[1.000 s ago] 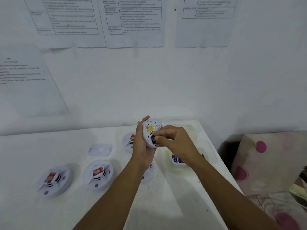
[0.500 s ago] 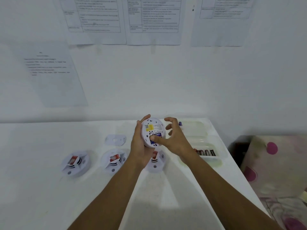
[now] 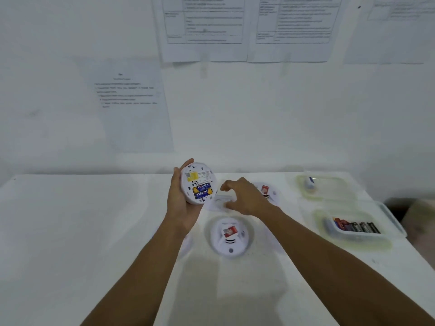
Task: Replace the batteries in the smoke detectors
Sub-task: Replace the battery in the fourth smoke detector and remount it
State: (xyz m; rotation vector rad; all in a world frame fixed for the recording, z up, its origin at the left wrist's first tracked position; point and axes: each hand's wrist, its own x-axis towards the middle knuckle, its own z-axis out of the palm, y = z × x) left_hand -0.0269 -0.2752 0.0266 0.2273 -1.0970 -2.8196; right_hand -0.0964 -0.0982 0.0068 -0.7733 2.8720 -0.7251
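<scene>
My left hand point(image 3: 180, 203) grips a white round smoke detector point(image 3: 197, 182), its back turned to me, with blue and yellow batteries point(image 3: 202, 191) seated in the compartment. My right hand point(image 3: 244, 198) hovers just right of it with fingers loosely curled over a flat white mounting plate point(image 3: 220, 201) on the table, holding nothing. Another smoke detector point(image 3: 229, 236) with a red label lies face up on the table below my hands. A third smoke detector point(image 3: 270, 192) lies behind my right wrist, partly hidden.
A clear plastic tray point(image 3: 390, 228) with several dark batteries point(image 3: 355, 226) stands at the right of the white table point(image 3: 70, 231). Another clear tray point(image 3: 341, 182) behind it holds a small white and blue item. Printed sheets hang on the wall. The table's right edge is near.
My right hand left the detector's battery compartment and dropped right toward the mounting plate. The view swung left, so the detectors and trays shifted right in the frame.
</scene>
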